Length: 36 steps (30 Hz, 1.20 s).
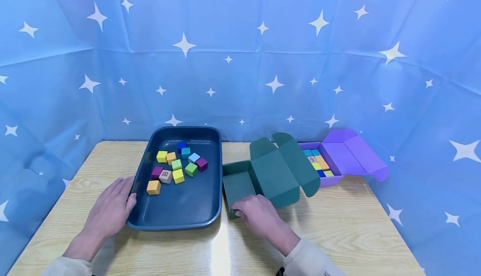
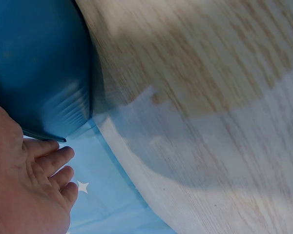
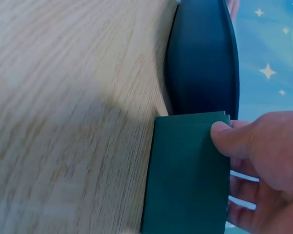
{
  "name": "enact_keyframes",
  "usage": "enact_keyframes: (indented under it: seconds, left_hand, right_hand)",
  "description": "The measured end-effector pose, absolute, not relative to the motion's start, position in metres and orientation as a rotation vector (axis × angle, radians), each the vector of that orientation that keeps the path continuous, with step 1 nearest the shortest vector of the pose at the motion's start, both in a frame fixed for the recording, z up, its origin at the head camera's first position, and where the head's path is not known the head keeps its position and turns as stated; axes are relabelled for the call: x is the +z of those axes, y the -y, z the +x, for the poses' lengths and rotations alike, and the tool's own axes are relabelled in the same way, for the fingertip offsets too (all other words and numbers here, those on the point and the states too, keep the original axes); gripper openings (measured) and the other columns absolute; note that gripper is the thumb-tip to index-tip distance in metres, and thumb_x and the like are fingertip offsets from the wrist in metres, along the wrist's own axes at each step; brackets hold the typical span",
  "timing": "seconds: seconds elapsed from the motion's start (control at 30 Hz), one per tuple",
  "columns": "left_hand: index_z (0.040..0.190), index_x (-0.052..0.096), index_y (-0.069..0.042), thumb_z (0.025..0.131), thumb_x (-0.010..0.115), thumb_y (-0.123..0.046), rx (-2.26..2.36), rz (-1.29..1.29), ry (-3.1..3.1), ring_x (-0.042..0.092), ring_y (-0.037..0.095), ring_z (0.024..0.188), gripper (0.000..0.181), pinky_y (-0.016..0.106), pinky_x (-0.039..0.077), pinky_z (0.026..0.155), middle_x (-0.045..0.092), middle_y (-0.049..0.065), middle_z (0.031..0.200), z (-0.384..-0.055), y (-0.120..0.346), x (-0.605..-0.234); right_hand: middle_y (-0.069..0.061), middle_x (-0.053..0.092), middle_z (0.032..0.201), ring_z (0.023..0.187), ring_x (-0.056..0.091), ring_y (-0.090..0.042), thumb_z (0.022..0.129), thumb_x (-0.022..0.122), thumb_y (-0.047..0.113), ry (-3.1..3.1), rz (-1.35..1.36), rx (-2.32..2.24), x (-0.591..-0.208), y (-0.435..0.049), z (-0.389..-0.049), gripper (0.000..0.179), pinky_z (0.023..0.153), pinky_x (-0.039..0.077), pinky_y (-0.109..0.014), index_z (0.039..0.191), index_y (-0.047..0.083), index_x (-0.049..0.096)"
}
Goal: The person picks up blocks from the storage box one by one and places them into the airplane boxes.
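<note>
A dark blue tray holds several coloured cubes, among them an orange cube and a wooden cube marked B. My left hand lies along the tray's left side, its loosely straight fingers right at the rim. In the left wrist view, the fingers show beside the edge of the tray. To the right of the tray stands an open green box with a bare floor. My right hand pinches its near wall, thumb outside and fingers over the top edge.
Behind the green box's raised lid stands an open purple box holding several coloured cubes. Its lid extends to the right past the table edge. A blue cloth with white stars hangs behind the wooden table.
</note>
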<state>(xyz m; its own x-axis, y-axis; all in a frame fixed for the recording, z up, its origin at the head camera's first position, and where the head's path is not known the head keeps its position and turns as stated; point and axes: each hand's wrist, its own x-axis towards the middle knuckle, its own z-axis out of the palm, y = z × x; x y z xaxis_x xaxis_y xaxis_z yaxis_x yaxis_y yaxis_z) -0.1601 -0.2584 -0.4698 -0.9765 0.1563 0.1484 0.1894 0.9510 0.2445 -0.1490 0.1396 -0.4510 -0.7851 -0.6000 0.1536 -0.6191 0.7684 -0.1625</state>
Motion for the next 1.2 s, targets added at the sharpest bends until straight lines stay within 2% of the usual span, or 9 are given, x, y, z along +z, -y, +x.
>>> enact_keyframes:
  seconds: [0.47, 0.73, 0.83, 0.93, 1.03, 1.2]
  left_hand:
    - [0.148, 0.031, 0.006, 0.105, 0.035, -0.031, -0.394, -0.277, 2.978, 0.029, 0.046, 0.139, 0.057, 0.059, 0.025, 0.113, 0.039, 0.030, 0.148, -0.161, 0.259, -0.468]
    - [0.148, 0.032, 0.006, 0.105, 0.036, -0.030, -0.403, -0.280, 2.959, 0.030, 0.046, 0.139, 0.056, 0.059, 0.025, 0.112, 0.040, 0.030, 0.147, -0.161, 0.257, -0.468]
    - [0.148, 0.031, 0.006, 0.105, 0.036, -0.031, -0.410, -0.276, 2.965, 0.030, 0.046, 0.139, 0.057, 0.059, 0.025, 0.113, 0.040, 0.030, 0.147, -0.160, 0.257, -0.468]
    - [0.148, 0.031, 0.006, 0.105, 0.036, -0.030, -0.411, -0.273, 2.967, 0.030, 0.046, 0.139, 0.057, 0.059, 0.025, 0.113, 0.040, 0.030, 0.147, -0.159, 0.257, -0.468]
    - [0.149, 0.031, 0.006, 0.105, 0.036, -0.030, -0.412, -0.275, 2.968, 0.029, 0.046, 0.139, 0.056, 0.059, 0.025, 0.113, 0.040, 0.030, 0.147, -0.159, 0.258, -0.469]
    - [0.148, 0.032, 0.006, 0.105, 0.037, -0.030, -0.398, -0.285, 2.962, 0.031, 0.046, 0.138, 0.056, 0.058, 0.026, 0.112, 0.041, 0.030, 0.146, -0.160, 0.259, -0.470]
  right_hand:
    - [0.009, 0.076, 0.096, 0.085, 0.070, -0.011, 0.088, 0.071, 0.016, 2.912, 1.019, 0.286, -0.445, -0.139, -0.141, 0.017, 0.073, 0.055, -0.031, 0.104, 0.022, 0.074]
    - [0.006, 0.075, 0.098, 0.086, 0.070, -0.011, 0.089, 0.070, 0.024, 2.962, 1.044, 0.359, -0.428, -0.142, -0.142, 0.019, 0.076, 0.056, -0.031, 0.107, 0.018, 0.073]
    - [0.003, 0.075, 0.100, 0.086, 0.070, -0.012, 0.091, 0.069, 0.026, 2.947, 1.039, 0.418, -0.418, -0.141, -0.146, 0.022, 0.076, 0.056, -0.029, 0.109, 0.016, 0.072]
    - [0.004, 0.074, 0.091, 0.075, 0.066, -0.008, 0.091, 0.069, 0.026, 2.904, 1.051, 0.420, -0.406, -0.134, -0.152, 0.017, 0.068, 0.054, -0.024, 0.105, 0.016, 0.072]
    - [0.005, 0.074, 0.090, 0.070, 0.064, -0.006, 0.091, 0.069, 0.027, 2.886, 1.049, 0.360, -0.393, -0.122, -0.160, 0.018, 0.064, 0.051, -0.022, 0.106, 0.017, 0.072]
    - [0.005, 0.075, 0.102, 0.079, 0.068, -0.009, 0.092, 0.067, 0.034, 2.977, 1.007, 0.162, -0.380, -0.092, -0.180, 0.029, 0.069, 0.055, -0.024, 0.117, 0.019, 0.071]
